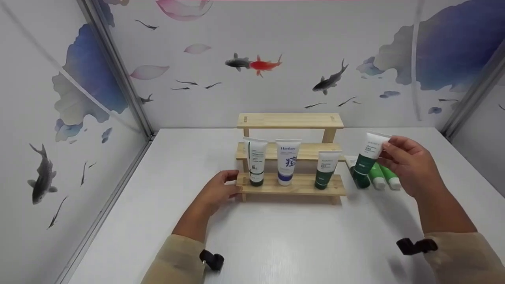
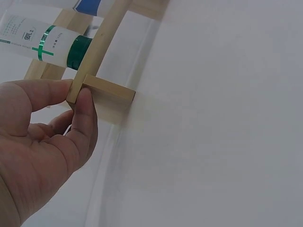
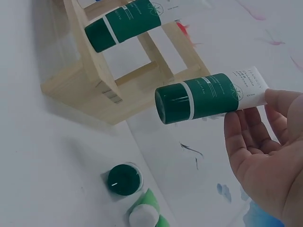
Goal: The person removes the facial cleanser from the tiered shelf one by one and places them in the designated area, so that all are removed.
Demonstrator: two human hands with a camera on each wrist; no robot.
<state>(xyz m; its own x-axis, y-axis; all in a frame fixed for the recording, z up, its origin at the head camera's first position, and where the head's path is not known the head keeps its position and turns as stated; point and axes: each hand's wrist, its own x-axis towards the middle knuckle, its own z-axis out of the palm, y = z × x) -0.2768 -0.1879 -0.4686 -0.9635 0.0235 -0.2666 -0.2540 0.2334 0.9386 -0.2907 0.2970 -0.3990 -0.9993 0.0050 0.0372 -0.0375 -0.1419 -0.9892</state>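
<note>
Beige sleeves come closest. The left hand pinches the rack's bottom left end; the right hand pinches a tube near its flat end, above lying tubes. Standing it well seems to want a level cap.

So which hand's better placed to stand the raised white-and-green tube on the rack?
Likely the right hand: it pinches that white-and-green squeeze tube just right of the three-tier wooden rack. The left hand holds the left end of the bottom shelf, away from the tube.
</note>
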